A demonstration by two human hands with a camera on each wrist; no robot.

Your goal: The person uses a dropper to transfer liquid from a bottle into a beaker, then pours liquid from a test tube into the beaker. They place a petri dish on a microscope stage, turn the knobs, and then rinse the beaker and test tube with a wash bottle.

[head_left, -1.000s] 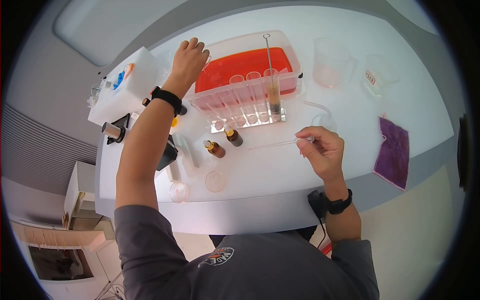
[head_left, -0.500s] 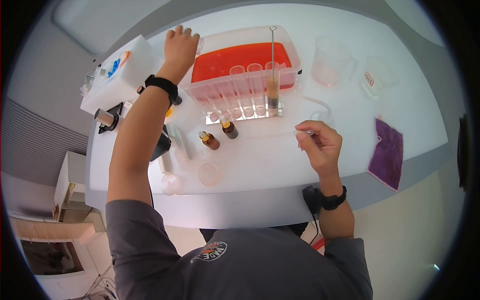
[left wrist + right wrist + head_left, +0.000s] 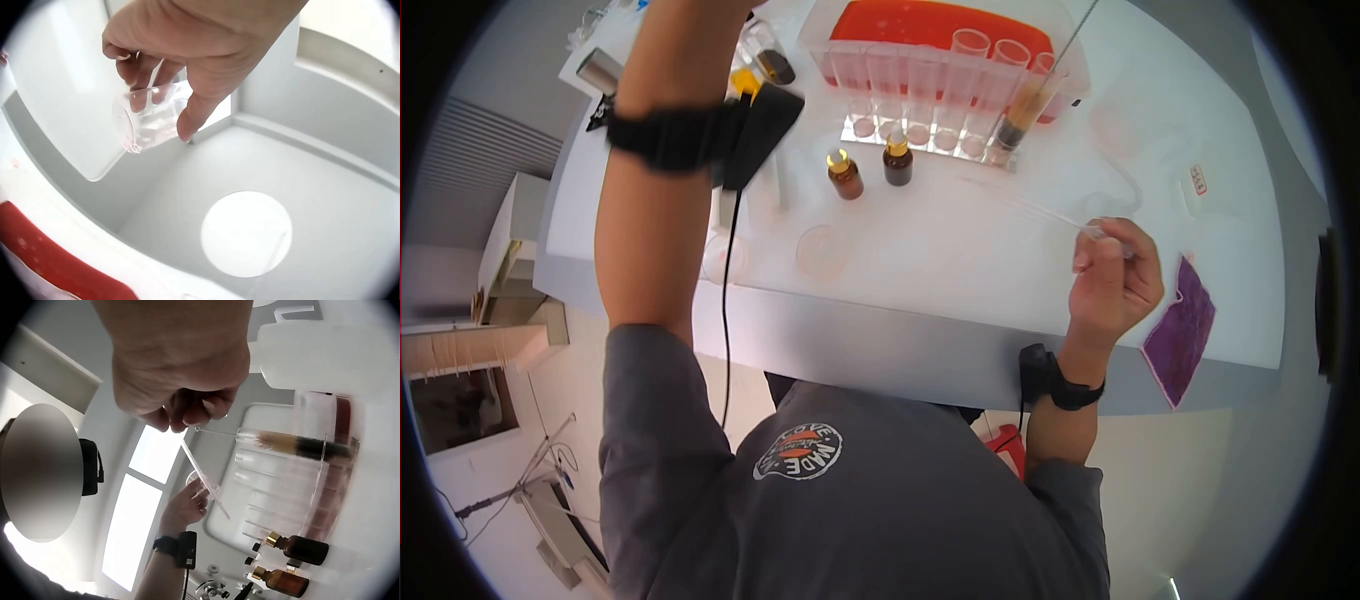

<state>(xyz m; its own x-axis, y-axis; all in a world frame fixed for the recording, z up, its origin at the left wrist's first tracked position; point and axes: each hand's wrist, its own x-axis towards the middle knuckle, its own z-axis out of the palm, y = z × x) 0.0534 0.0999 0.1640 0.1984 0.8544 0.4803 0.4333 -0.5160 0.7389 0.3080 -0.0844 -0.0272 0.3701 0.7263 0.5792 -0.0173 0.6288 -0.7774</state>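
Note:
In the left wrist view my left hand (image 3: pixel 206 50) grips a small clear plastic cup (image 3: pixel 153 125) between fingers and thumb, tipped on its side. The head view cuts that hand off at the top edge, leaving only the forearm. My right hand (image 3: pixel 1115 275) pinches a thin transparent dropper pipette (image 3: pixel 1048 213) over the table, its tip pointing left toward the test tubes. Seen from the right wrist, the pipette (image 3: pixel 205 478) overlaps the raised left hand (image 3: pixel 182 509) in the background.
A rack holds several clear test tubes (image 3: pixel 968 85); one contains a tube brush (image 3: pixel 1025 105). Behind it sits a tub of red liquid (image 3: pixel 880 22). Two amber dropper bottles (image 3: pixel 897 160) stand in front. Petri dishes (image 3: pixel 825 250) lie near the front edge, a purple cloth (image 3: pixel 1183 335) at right.
My left hand has risen from beside the tub, out of the head view's top. My right hand appears farther right, still holding the pipette. The head view has shifted, with the tub now higher.

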